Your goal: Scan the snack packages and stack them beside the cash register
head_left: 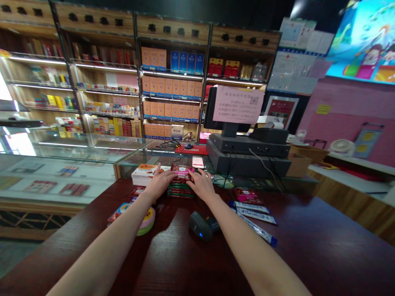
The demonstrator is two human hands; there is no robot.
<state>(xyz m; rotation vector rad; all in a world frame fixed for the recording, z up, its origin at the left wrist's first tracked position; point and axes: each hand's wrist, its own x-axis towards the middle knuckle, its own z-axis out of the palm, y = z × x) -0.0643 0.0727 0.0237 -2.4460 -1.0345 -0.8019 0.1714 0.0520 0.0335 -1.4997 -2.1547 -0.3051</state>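
A pink and dark red snack packet [182,174] lies on top of a neat stack of green-edged packets [180,190]. My left hand [160,182] holds the left end of the pink packet, its thumb raised. At the right end, the fingers of my right hand [202,183] grip the same packet. A white box with orange print [143,175] sits just left of the stack, partly behind my left hand. Nearer to me, between my forearms, rests a black barcode scanner [199,226] with a blue light.
Right of my forearm lie blue and white long packets [253,211] and pink packets [247,195]. Round pink and green containers [146,222] lie by my left forearm. A checkout terminal [247,152] stands behind on the glass counter [129,158]. Shelves of boxes [169,88] line the wall.
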